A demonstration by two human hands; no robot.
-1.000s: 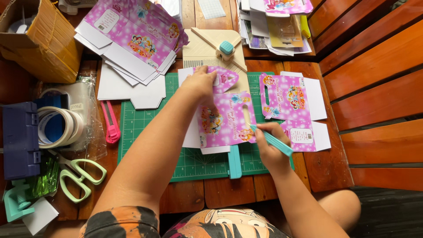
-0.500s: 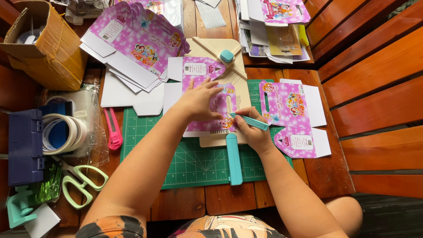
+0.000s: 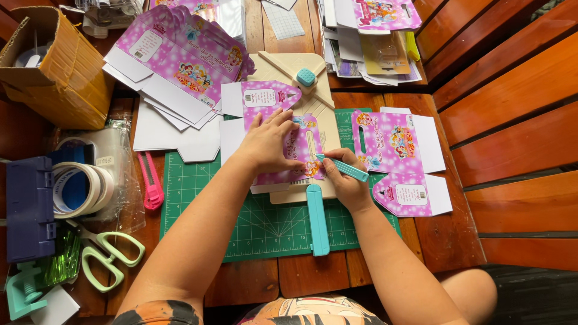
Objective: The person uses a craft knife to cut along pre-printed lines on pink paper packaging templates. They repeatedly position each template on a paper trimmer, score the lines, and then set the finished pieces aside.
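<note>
A flat purple printed box blank point(image 3: 274, 114) lies on a cream scoring board point(image 3: 283, 72) that rests on the green cutting mat point(image 3: 265, 222). My left hand point(image 3: 271, 141) presses flat on the blank, fingers spread. My right hand point(image 3: 344, 177) grips a teal scoring tool point(image 3: 343, 168), its tip touching the blank along the board's groove. A teal ruler arm point(image 3: 317, 219) sticks out from the board's near edge.
A second purple box blank point(image 3: 397, 156) lies right of the board. More blanks are stacked at the back left point(image 3: 174, 60) and back right point(image 3: 376, 36). Left side: cardboard box point(image 3: 54, 72), tape rolls point(image 3: 75, 186), pink cutter point(image 3: 150, 180), green scissors point(image 3: 111, 256). Wooden bench slats rise at right.
The purple blank has been shifted up onto the cream board. My left hand moved onto it and flattened; my right hand brought the teal tool to the groove.
</note>
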